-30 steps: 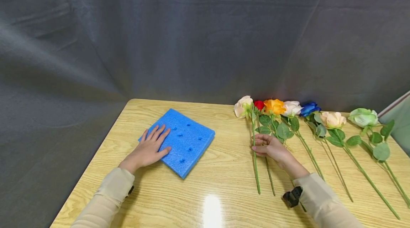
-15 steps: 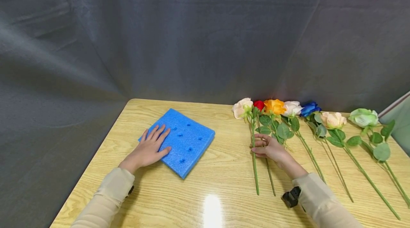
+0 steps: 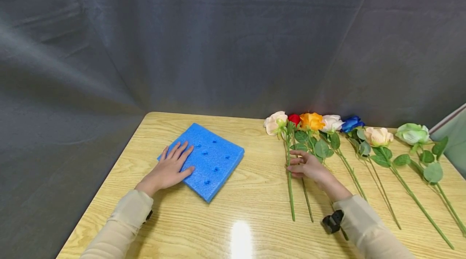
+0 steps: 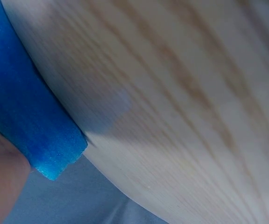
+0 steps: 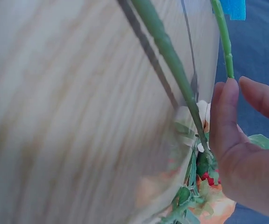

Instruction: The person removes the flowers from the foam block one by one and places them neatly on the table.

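My left hand (image 3: 168, 172) lies with straight, spread fingers on the left part of a square blue foam block (image 3: 214, 158) with several small holes in its top. In the left wrist view the edge of the foam (image 4: 27, 102) shows above the wood, with part of the hand beside it. My right hand (image 3: 309, 168) pinches the green stem of a pale cream artificial rose (image 3: 275, 123) between thumb and fingertips. The right wrist view shows this stem (image 5: 225, 42) ending at the fingertips. A red rose (image 3: 294, 119) lies just beside it, its stem passing under the hand.
Further right lie an orange rose (image 3: 312, 121), a white rose (image 3: 332, 123), a blue rose (image 3: 352, 124), a peach rose (image 3: 379, 136) and a pale green rose (image 3: 413, 133), stems toward the front. Behind the wooden table (image 3: 251, 194) hangs a dark grey cloth (image 3: 233, 40).
The cream rose's head has shifted slightly left and toward me since the first frame, then held still. The right hand has moved barely, the left hand and foam not at all.
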The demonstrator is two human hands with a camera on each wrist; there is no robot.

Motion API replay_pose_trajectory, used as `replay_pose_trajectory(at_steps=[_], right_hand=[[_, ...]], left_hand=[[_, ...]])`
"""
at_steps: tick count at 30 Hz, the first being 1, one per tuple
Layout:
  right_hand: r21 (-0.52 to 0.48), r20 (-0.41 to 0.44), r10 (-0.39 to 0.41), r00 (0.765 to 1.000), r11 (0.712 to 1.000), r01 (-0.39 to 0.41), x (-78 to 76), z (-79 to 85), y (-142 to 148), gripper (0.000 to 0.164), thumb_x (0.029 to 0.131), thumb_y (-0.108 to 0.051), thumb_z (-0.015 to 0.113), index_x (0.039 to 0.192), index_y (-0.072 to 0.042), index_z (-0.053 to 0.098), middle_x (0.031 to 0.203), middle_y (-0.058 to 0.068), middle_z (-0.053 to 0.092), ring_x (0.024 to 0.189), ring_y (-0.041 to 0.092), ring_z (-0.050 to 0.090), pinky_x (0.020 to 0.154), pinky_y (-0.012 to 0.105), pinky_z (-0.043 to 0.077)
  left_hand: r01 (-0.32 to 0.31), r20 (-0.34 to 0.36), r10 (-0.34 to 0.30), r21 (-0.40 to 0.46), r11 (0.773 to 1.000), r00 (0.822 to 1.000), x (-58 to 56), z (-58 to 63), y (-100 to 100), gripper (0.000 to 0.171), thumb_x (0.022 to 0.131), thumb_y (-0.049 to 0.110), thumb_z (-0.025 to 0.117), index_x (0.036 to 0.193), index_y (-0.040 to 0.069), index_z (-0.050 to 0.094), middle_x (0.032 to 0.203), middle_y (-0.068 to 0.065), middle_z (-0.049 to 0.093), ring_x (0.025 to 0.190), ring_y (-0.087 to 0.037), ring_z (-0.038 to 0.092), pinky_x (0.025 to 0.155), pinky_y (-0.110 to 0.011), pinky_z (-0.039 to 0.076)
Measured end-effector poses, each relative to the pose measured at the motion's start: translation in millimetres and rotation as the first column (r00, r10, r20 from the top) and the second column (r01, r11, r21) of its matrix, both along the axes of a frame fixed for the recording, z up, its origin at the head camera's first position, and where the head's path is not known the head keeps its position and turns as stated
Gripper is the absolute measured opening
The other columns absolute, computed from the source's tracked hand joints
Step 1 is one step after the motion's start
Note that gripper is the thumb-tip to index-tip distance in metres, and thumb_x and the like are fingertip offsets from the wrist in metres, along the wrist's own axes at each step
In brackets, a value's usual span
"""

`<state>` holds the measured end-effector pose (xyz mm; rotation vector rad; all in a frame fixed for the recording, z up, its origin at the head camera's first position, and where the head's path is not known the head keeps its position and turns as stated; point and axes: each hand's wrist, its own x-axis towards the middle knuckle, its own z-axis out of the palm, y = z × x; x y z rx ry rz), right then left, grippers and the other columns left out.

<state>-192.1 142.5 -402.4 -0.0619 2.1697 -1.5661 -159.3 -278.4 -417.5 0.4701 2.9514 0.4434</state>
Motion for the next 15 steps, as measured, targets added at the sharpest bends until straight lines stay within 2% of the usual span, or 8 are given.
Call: replay_pose_trajectory(at_steps=[7,12,15], right_hand=[[0.055,-0.027,0.022,0.999,0.998,-0.021,-0.8,4.7,1.8,0.061,0.094,-0.002,0.055,0.146,0.011,0.025,0.121,0.024,0.054,0.085,0.002,0.062,0.082,0.027,0.057],[0.046,-0.031,0.018,0.999,0.999,-0.017,-1.3,6.6,5.5,0.060,0.095,-0.005,0.054,0.145,0.011,0.025,0.124,0.025,0.053,0.086,0.000,0.061,0.082,0.027,0.057],[0.053,-0.053,0.016,0.998,0.999,-0.013,-1.9,9.5,9.9,0.058,0.097,-0.007,0.051,0.145,0.011,0.025,0.125,0.025,0.052,0.093,0.004,0.062,0.086,0.030,0.056]], left_hand=[[0.004,0.010,-0.004,0.003,1.000,1.000,0.0,2.2,0.6,0.071,0.098,0.044,0.045,0.154,0.009,0.019,0.161,-0.016,0.011,0.149,-0.039,0.004,0.116,-0.063,0.000],[0.005,0.020,-0.005,0.004,1.000,1.000,-0.2,5.3,0.8,0.071,0.098,0.043,0.045,0.154,0.008,0.019,0.161,-0.016,0.011,0.149,-0.040,0.004,0.116,-0.063,0.000],[0.005,0.023,-0.005,-0.003,1.000,1.000,-0.3,6.8,0.9,0.071,0.097,0.043,0.046,0.153,0.008,0.020,0.161,-0.017,0.012,0.149,-0.040,0.005,0.116,-0.063,0.001]])
